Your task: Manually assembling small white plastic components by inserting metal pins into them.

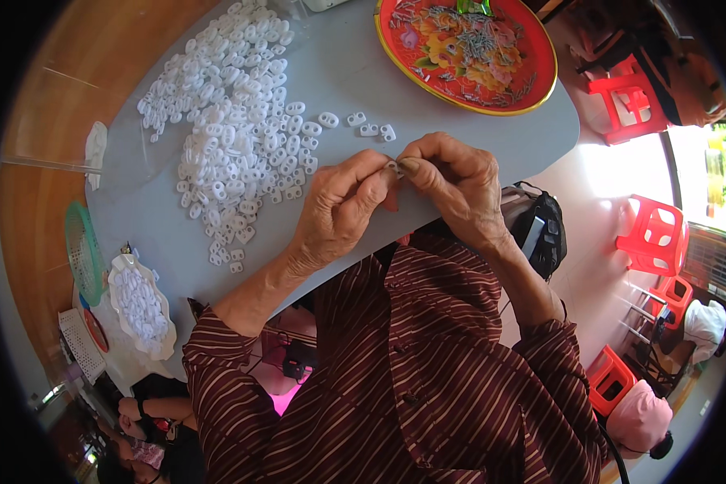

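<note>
Across the middle, a grey worktop [339, 73] with a curved edge, white two-holed beads [234, 105] heaped on its left part; further right, a pale floor [585, 210] and red plastic chairs [653, 262]. From the left, a green mesh basket [81, 250], a scalloped white dish [169, 345] full of small white parts [139, 305], a red floral tray [394, 40] with scattered grey pins [482, 50]. Over the worktop, between left hand [335, 202] and right hand [464, 185], one tiny white piece [394, 167], pinched by the fingers [436, 149] of both; long axis too covered to tell.
</note>
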The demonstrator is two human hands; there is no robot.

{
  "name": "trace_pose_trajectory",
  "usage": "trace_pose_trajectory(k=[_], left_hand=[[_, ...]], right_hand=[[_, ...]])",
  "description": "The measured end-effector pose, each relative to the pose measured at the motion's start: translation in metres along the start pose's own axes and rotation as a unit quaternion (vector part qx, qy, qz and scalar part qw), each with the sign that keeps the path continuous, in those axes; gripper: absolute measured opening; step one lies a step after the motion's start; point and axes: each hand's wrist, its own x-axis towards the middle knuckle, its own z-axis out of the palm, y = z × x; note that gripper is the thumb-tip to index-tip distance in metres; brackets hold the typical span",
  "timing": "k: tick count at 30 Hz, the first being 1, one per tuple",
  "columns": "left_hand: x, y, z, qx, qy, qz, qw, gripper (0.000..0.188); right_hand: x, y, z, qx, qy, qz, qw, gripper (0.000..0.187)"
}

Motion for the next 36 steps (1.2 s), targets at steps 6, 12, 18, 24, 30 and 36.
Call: trace_pose_trajectory(k=[6,12,18,24,30,36], left_hand=[[0.003,0.007,-0.004,0.052,0.010,0.014,0.999,0.013],[0.029,0.012,-0.056,0.443,0.043,0.161,0.881,0.018],[0.041,0.001,-0.066,0.494,-0.033,0.133,0.858,0.017],[0.048,-0.001,-0.065,0.475,-0.044,0.157,0.865,0.015],[0.039,0.016,-0.031,0.273,0.015,0.105,0.956,0.017],[0.031,0.019,-0.010,0.273,-0.007,0.128,0.953,0.020]], right_hand=[[0.003,0.013,0.003,0.097,0.007,-0.029,0.995,0.014],[0.001,0.006,-0.005,0.153,0.000,0.030,0.988,0.013],[0.001,0.009,-0.003,0.069,-0.005,-0.003,0.998,0.014],[0.001,0.004,-0.005,0.054,-0.012,0.003,0.998,0.015],[0.004,0.010,-0.001,0.157,0.014,-0.006,0.987,0.013],[0.009,0.016,0.000,0.209,0.021,-0.054,0.976,0.011]])
